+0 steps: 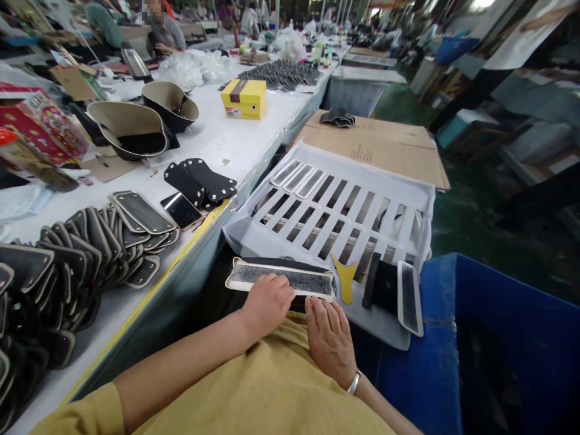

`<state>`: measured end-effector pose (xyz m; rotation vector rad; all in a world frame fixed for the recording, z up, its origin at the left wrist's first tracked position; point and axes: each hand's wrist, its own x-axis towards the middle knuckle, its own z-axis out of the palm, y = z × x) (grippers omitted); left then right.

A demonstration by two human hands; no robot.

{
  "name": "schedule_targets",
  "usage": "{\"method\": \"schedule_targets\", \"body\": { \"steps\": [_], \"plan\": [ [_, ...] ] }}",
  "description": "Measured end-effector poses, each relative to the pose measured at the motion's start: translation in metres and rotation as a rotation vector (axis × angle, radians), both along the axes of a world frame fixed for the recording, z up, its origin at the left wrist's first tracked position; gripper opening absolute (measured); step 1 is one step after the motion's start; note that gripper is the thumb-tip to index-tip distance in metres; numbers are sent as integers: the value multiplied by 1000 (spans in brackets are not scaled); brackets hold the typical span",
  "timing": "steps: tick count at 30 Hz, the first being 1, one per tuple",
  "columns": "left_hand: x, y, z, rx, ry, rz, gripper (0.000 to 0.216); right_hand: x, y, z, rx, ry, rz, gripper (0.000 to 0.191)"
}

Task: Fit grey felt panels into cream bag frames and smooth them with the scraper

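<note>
A long pale-edged panel with a dark grey fuzzy middle (pixel 308 282) lies across in front of my body. My left hand (pixel 268 305) is closed over its near edge, with curled fingers on the grey middle. Closed at the near right edge is my right hand (pixel 330 335), its fingers side by side and its thumb hidden; a silver bangle circles the wrist. Just right of the panel rests a yellow forked tool (pixel 345 279). Farther right, a black piece (pixel 386 285) lies beside a pale-rimmed dark panel (pixel 410 297).
A slotted white rack (pixel 333 208) holds three small panels (pixel 298 179) at its far left. Flat cardboard (pixel 376 145) lies behind it. Left, the white table (pixel 212 133) carries stacked dark pieces (pixel 86 254), a phone (pixel 181 209) and a yellow box (pixel 243 99). A blue bin (pixel 437 314) stands right.
</note>
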<state>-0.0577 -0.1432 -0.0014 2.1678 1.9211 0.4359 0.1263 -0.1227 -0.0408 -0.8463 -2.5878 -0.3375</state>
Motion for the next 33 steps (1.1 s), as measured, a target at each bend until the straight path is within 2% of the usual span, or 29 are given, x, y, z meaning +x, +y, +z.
{"method": "schedule_targets", "body": {
  "steps": [3, 9, 18, 23, 27, 33],
  "plan": [
    [2, -5, 0, 2, -15, -2, 18, -1, 0, -1, -1, -4, -3, 37],
    [2, 3, 2, -40, -3, 95, 22, -4, 0, -5, 11, 14, -22, 36],
    [7, 6, 3, -12, 41, 124, 15, -18, 2, -15, 44, -10, 71, 38],
    [-21, 0, 9, 35, -168, 151, 4, -23, 3, -18, 50, -17, 105, 39],
    [-46, -9, 9, 45, -167, 88, 9, -26, 3, -14, 36, -28, 109, 40],
    [-46, -6, -1, -20, -191, 100, 15, -29, 1, -14, -6, -56, 100, 41]
  ]
}}
